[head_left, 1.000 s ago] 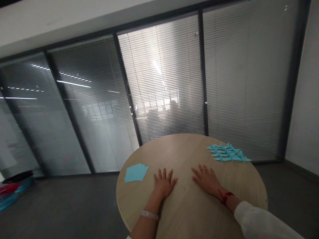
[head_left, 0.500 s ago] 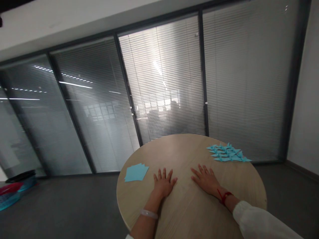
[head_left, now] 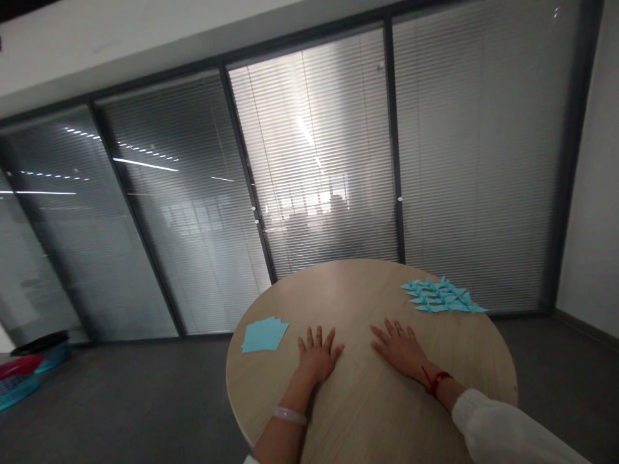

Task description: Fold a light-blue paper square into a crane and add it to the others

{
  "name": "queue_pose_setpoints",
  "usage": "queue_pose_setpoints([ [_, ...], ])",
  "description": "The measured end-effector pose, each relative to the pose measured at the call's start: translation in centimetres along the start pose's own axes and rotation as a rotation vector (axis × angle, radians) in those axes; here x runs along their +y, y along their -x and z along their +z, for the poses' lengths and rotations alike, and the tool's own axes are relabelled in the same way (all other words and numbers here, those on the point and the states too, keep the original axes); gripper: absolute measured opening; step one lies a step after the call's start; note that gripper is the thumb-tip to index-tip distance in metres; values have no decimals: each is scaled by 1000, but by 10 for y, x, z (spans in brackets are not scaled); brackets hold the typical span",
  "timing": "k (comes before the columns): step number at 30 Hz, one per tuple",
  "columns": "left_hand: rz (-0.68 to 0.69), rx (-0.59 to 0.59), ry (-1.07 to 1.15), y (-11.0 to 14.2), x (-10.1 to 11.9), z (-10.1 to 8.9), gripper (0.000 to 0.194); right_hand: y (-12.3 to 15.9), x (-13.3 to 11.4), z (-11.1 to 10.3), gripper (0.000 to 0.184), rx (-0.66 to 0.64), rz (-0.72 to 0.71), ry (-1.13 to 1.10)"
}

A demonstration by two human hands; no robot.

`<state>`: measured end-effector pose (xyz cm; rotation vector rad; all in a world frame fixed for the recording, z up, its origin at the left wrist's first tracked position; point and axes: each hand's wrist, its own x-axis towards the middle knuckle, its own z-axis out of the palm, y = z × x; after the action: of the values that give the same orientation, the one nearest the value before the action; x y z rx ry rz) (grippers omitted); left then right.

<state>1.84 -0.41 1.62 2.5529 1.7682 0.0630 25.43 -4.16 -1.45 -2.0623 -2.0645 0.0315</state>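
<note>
My left hand (head_left: 319, 356) lies flat on the round wooden table (head_left: 358, 425), fingers spread and holding nothing. Just left of it is a loose stack of light blue paper squares (head_left: 264, 335), which it does not touch. My right hand (head_left: 399, 348) also rests palm down on the tabletop, fingers apart, with nothing in it. Beyond that hand, toward the table's far right edge, several folded blue paper cranes (head_left: 440, 298) sit close together in rows. A pale bangle (head_left: 289, 415) is on my left wrist and a red cord bracelet (head_left: 439, 381) on my right.
Behind the table stands a glass partition (head_left: 319, 161) with blinds and dark frames. On the grey floor at the far left are baskets or bins, one blue with a red lining (head_left: 22, 366) and one with a black lining (head_left: 41, 341). A white wall rises at right.
</note>
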Motion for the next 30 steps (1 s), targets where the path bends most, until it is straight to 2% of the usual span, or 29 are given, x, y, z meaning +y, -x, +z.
queue_pose_setpoints([
  [30,-4,-15,-15,4,0,-3,72,0,0,1,58,-3,9,-14],
])
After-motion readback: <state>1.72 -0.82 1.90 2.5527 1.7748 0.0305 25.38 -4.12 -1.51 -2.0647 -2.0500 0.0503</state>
